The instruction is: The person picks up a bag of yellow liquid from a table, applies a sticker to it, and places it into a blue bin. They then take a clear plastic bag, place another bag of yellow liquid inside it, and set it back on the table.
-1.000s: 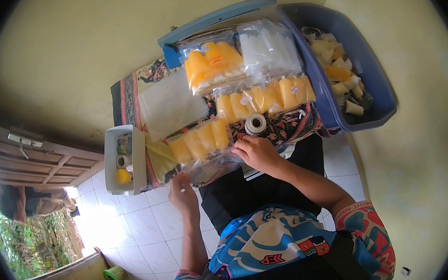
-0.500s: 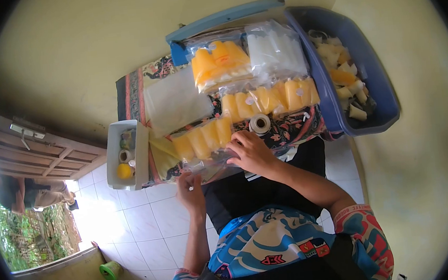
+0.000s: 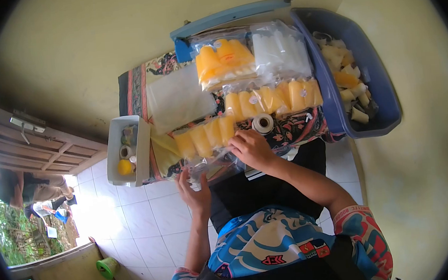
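A clear plastic bag of yellow cylinders (image 3: 206, 137) lies at the near edge of the cloth-covered table. My left hand (image 3: 193, 191) is at the bag's loose near end, thumb and fingers apart around the crumpled plastic. My right hand (image 3: 251, 149) is at the bag's right near corner, its fingers pinched together on the plastic. A roll of white tape or film (image 3: 262, 124) stands just beyond my right hand. Farther back lie more bags of yellow cylinders (image 3: 274, 99), a bag of orange ones (image 3: 225, 60) and a bag of white ones (image 3: 280, 49).
Flat clear plastic sheets (image 3: 178, 98) lie at the table's left. A white box (image 3: 142, 152) with small items is at the left edge, a blue tub (image 3: 379, 84) of scraps at the right. A blue sealer (image 3: 229, 16) stands behind. People are outside the doorway.
My left hand has moved slightly up and its fingers have spread at the bag's end. The loose plastic is more bunched. Another person has come into view outside the doorway.
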Motion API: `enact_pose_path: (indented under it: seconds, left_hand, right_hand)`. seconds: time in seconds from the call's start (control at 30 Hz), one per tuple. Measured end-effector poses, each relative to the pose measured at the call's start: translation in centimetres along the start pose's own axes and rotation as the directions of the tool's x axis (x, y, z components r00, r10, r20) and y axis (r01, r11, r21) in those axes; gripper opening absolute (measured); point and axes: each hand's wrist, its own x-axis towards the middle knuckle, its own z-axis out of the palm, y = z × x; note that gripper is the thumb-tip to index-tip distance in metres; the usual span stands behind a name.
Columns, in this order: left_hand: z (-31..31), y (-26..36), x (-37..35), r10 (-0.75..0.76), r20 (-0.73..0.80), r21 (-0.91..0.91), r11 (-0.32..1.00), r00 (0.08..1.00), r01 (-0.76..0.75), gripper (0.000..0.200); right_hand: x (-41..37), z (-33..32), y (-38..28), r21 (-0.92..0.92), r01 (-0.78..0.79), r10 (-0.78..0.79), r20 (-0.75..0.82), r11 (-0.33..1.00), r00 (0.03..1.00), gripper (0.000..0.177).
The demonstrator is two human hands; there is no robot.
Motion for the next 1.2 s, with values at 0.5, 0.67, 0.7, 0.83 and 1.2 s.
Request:
enact_pose_path:
  seconds: [0.5,0.67,0.7,0.83,1.2]
  left_hand:
    - [-0.5,-0.8,4.1,0.274,0.127,0.038,0.959,0.953,-0.281,0.016]
    - [-0.9,1.6,5.9,0.35,0.201,0.093,0.923,0.915,-0.373,0.016]
    - [-0.8,0.6,5.8,0.363,0.249,0.076,0.917,0.898,-0.392,0.016]
    - [-0.6,-1.2,6.0,0.37,0.358,0.008,0.917,0.857,-0.4,0.014]
    - [-0.8,-1.6,7.1,0.431,0.434,0.004,0.877,0.791,-0.48,0.013]
  right_hand:
    - [0.1,-0.7,-0.1,-0.008,0.024,-0.024,0.045,1.0,0.999,0.018]
    - [0.3,-0.8,-0.4,-0.013,-0.013,0.014,0.028,1.0,1.0,0.021]
    - [0.3,-0.8,-0.4,-0.022,-0.013,0.014,0.04,1.0,0.999,0.02]
    - [0.2,-1.2,-0.4,-0.001,-0.004,0.004,0.065,1.0,0.998,0.017]
    - [-0.3,-0.4,-0.2,0.02,-0.002,0.0,0.088,1.0,0.996,0.02]
